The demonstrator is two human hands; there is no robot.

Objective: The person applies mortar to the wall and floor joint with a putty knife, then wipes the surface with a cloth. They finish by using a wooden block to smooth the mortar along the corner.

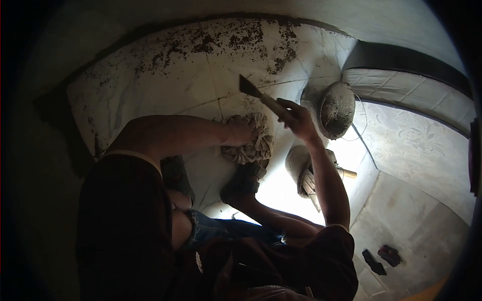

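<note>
A person's left hand (240, 134) rests on a bunched rag (261, 149) on the tiles (193, 98), its grip unclear among the folds; the right hand (301, 124) wraps its fingers around a scraper (272, 105) near a bucket (337, 109). Dark grit (223, 41) spatters the far side.

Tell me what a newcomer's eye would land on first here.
Probably the scraper, held up in the right hand, its dark blade standing out over pale tiles. Next, the dark specks scattered toward the top of the view, then the crumpled cloth under the left hand, near the middle.
</note>
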